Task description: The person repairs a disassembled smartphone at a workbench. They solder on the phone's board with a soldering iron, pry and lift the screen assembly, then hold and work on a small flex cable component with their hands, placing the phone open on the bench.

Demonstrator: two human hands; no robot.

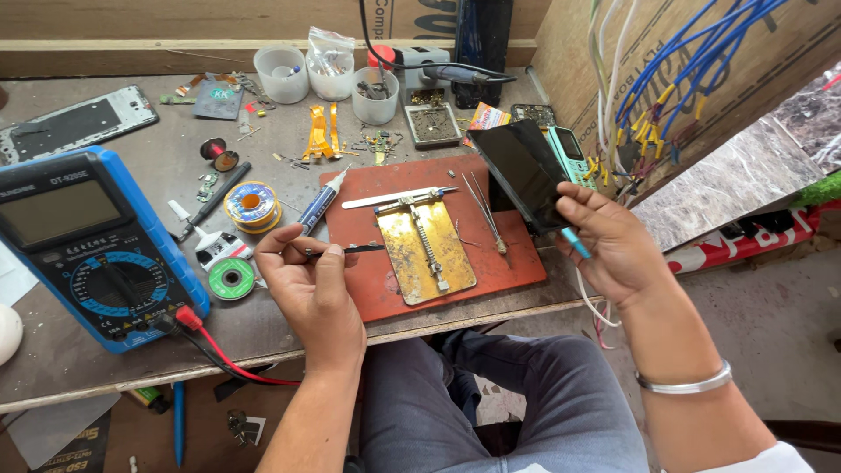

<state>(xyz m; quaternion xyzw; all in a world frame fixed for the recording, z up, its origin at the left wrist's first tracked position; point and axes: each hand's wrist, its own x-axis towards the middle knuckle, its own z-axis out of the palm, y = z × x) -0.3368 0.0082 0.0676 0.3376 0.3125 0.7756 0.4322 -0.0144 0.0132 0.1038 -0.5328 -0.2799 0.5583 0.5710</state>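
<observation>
My left hand [311,285] rests at the bench's front edge, pinching a thin dark tool [355,250] whose tip lies over the red work mat [385,289]. My right hand [613,245] holds a black phone [524,171] tilted up past the mat's right edge; a small light-blue piece [575,243] pokes out between its fingers. A brass board-holder jig [425,250] sits in the middle of the mat. Metal tweezers [486,215] and a flat metal spatula [394,197] also lie on the mat.
A blue multimeter [88,245] with red and black leads sits at left. Solder spools [250,206], a syringe tube [320,203], plastic cups [282,74], a soldering station [420,70], a teal keypad phone [569,153] and hanging blue wires [666,79] crowd the bench.
</observation>
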